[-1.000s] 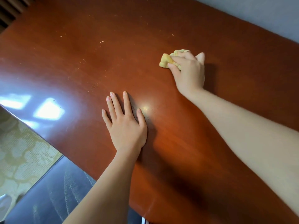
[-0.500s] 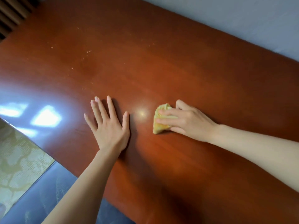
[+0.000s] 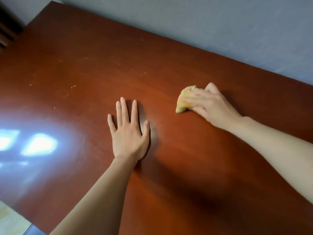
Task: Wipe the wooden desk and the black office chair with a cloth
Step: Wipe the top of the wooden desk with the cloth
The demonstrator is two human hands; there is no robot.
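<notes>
Lower left corner of the frame: a sliver of pale patterned floor past the bench [image 3: 177, 192] edge. No chair in view, so that half of the job looks untouched.

Centre frame: left hand [image 3: 129, 133] lies flat on the wood, fingers straight and a bit spread, holding nothing — prob. just a brace while leaning in.

Right of centre, a bit farther: right hand [image 3: 211, 106] presses a small bunched yellow cloth [image 3: 182, 103] onto the bench top, fingers laid over it and curled round the wad; the cloth pokes out toward frame left. The fingers are blurred, so exact grip is hard to read.

Farther, upper left of the frame: pale crumbs/specks [image 3: 73, 86] scattered on the wood, well apart from the cloth. Beyond that the grey wall along the bench's far edge.

Step in hand, as I read it: wiping the bench top, mid-pass, approx. the middle strip. Next move calls for carrying the cloth up and left across the speck patch — firm flat pressure, overlapping passes — w/ the left hand lifted or shifted out of the path.
</notes>
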